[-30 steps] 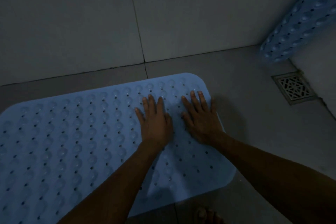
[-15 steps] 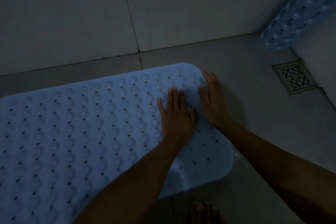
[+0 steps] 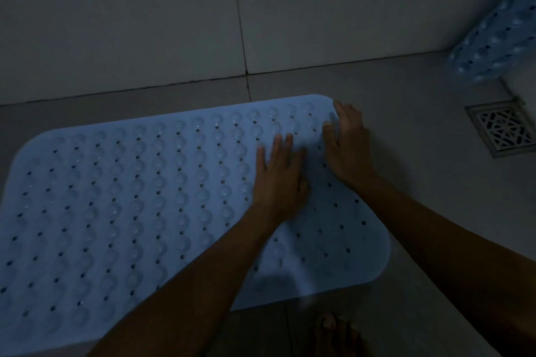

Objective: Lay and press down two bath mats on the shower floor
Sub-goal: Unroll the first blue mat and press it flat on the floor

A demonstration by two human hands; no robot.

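One pale blue perforated rubber mat (image 3: pixel 145 211) laid, pressed by flat left hand (image 3: pixel 280 180) and right hand (image 3: pixel 348 148), nothing grasped; second blue mat (image 3: pixel 499 38), beyond right hand, unlaid.

Nothing here can be read: the light is dim, and no words, numbers, brand marks or signs show on anything in view.
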